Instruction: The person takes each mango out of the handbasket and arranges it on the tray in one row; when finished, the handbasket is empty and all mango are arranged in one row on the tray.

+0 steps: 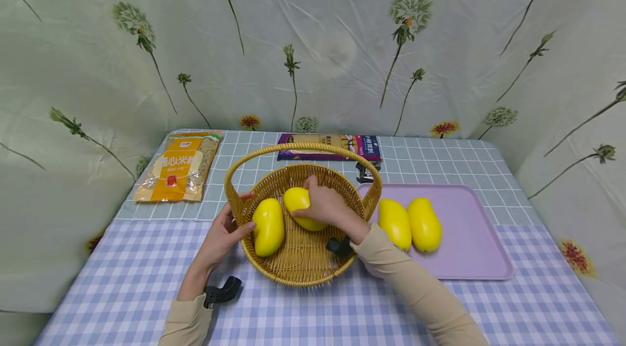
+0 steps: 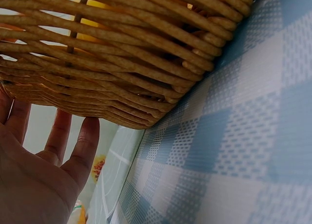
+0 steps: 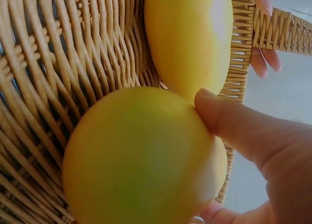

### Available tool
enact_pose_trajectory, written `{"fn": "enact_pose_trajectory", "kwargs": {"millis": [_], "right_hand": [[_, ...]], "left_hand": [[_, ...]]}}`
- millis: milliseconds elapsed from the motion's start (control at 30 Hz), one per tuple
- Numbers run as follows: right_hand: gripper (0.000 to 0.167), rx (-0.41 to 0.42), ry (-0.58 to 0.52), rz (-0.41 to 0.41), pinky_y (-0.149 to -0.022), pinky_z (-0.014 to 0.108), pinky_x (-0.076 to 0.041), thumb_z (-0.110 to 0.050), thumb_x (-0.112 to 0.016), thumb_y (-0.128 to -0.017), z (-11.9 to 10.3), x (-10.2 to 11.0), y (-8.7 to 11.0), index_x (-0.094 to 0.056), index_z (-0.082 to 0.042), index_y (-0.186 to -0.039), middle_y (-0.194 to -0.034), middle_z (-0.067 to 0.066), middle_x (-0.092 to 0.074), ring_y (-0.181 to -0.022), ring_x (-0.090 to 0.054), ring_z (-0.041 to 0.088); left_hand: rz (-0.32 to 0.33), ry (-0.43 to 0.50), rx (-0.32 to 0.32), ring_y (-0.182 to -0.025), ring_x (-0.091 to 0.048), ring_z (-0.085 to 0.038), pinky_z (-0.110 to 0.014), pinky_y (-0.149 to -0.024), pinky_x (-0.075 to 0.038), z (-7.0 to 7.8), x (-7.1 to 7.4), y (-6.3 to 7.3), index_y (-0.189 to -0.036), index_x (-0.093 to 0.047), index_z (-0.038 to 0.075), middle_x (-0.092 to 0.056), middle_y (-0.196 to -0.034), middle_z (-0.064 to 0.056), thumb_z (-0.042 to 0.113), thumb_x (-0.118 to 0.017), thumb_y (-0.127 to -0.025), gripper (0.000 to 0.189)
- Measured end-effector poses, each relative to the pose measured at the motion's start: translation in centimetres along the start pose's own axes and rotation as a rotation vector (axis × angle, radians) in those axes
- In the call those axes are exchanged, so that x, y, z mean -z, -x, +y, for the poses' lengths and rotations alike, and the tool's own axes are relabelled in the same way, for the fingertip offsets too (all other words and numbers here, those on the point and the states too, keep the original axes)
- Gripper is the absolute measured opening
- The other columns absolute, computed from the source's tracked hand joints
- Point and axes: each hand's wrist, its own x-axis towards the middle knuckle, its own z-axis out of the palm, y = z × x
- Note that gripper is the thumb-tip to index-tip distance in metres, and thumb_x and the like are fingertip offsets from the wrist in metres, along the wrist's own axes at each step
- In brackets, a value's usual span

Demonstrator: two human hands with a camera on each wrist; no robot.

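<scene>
A round wicker basket (image 1: 303, 267) with a tall arched handle stands in the middle of the table, two yellow mangoes inside it. My left hand (image 1: 222, 237) holds the basket's left rim at the foot of the handle, its thumb over the edge beside the left mango (image 1: 269, 228). From below, the left wrist view has the fingers (image 2: 87, 141) against the outer weave. Inside the basket, my right hand (image 1: 326, 206) grips the other mango (image 3: 141, 160), with the thumb on one side; its remaining fingers are mostly hidden. The two mangoes lie close together.
To the right, a lilac tray (image 1: 471, 248) holds two more mangoes (image 1: 424, 225), side by side. A purple pasta packet (image 1: 332, 142) lies behind the basket, near a small black packet (image 1: 365, 172). An orange and clear food bag (image 1: 181, 169) is at the back left.
</scene>
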Motion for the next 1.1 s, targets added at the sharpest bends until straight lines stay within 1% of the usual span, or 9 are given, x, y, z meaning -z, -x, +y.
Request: {"fn": "enact_pose_trajectory", "kwargs": {"millis": [100,300,467,600,800,1100], "right_hand": [[0.064,-0.005,0.031,-0.021,-0.057,0.032,-0.042,-0.044,-0.077,-0.076,0.1,0.2,0.2,-0.043,-0.010,-0.119,-0.082,0.007,-0.059,-0.066,-0.054,0.020],[0.067,-0.014,0.091,-0.090,-0.065,0.035,-0.040,-0.050,-0.075,-0.076,0.1,0.7,0.9,-0.046,-0.014,-0.125,-0.094,0.007,-0.062,-0.075,-0.054,0.021],[0.068,0.026,0.092,-0.088,-0.064,0.034,-0.041,-0.052,-0.074,-0.076,0.3,1.2,1.4,-0.047,-0.015,-0.127,-0.095,0.006,-0.063,-0.075,-0.055,0.019],[0.067,0.073,0.054,-0.059,-0.063,0.033,-0.042,-0.052,-0.073,-0.077,0.3,1.8,2.1,-0.046,-0.017,-0.127,-0.094,0.002,-0.062,-0.073,-0.054,0.017],[0.068,0.114,-0.028,0.002,-0.066,0.033,-0.044,-0.052,-0.073,-0.077,0.2,2.9,3.5,-0.045,-0.020,-0.130,-0.100,0.001,-0.063,-0.078,-0.054,0.017],[0.069,0.170,-0.190,0.164,-0.070,0.033,-0.047,-0.055,-0.074,-0.073,0.5,3.2,6.1,-0.044,-0.028,-0.129,-0.106,-0.003,-0.060,-0.082,-0.055,0.014]], "left_hand": [[-0.003,-0.001,-0.003,-0.128,-0.037,-0.029,-0.024,-0.097,-0.037,0.0,0.0,0.0,-0.142,-0.036,0.006,-0.034,-0.148,-0.011,0.000,-0.064,-0.088,0.061],[-0.004,-0.010,-0.005,-0.130,-0.035,-0.029,-0.023,-0.097,-0.036,-0.1,0.1,0.0,-0.142,-0.036,0.006,-0.034,-0.148,-0.011,0.001,-0.064,-0.088,0.061],[0.000,-0.009,-0.002,-0.130,-0.035,-0.028,-0.023,-0.098,-0.035,0.0,0.1,0.0,-0.142,-0.036,0.007,-0.034,-0.148,-0.011,0.001,-0.064,-0.088,0.061],[0.000,-0.007,-0.001,-0.130,-0.035,-0.028,-0.023,-0.098,-0.035,0.0,0.0,0.0,-0.142,-0.036,0.006,-0.034,-0.148,-0.011,0.001,-0.065,-0.088,0.062],[-0.001,-0.001,-0.005,-0.130,-0.035,-0.028,-0.023,-0.098,-0.036,-0.1,0.1,-0.1,-0.142,-0.036,0.006,-0.034,-0.148,-0.012,0.001,-0.065,-0.088,0.061],[0.001,0.003,-0.002,-0.131,-0.034,-0.028,-0.023,-0.099,-0.035,-0.2,0.1,0.0,-0.142,-0.036,0.007,-0.034,-0.148,-0.011,0.001,-0.064,-0.088,0.061]]}}
